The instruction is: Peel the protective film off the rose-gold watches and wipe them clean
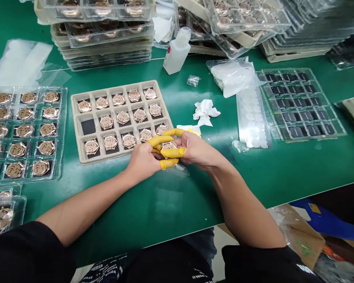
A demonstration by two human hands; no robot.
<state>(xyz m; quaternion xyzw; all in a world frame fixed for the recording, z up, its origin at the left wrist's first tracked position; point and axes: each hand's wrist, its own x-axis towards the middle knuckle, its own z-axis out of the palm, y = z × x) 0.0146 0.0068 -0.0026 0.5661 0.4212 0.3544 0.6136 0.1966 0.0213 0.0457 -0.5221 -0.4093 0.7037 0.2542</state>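
My left hand point(146, 158) and my right hand point(194, 150) meet in front of the beige tray, with yellow finger cots on several fingers. Between them they grip one rose-gold watch case point(169, 146), its engraved back turned up and partly covered by the fingers. Just behind my hands lies the beige tray point(94, 91) of rose-gold watch cases, backs up. One compartment point(88, 126) at its left, middle row, shows only a black pad. A white wipe with a yellow patch point(194, 129) lies partly hidden behind my right hand.
At the left lies a clear tray point(63, 137) of watch cases; stacked trays point(103, 53) stand behind. A white bottle point(177, 53), crumpled wipes point(205, 111), a sheet of round stickers point(251, 118) and a clear tray with black pieces point(336, 118) sit farther back and right.
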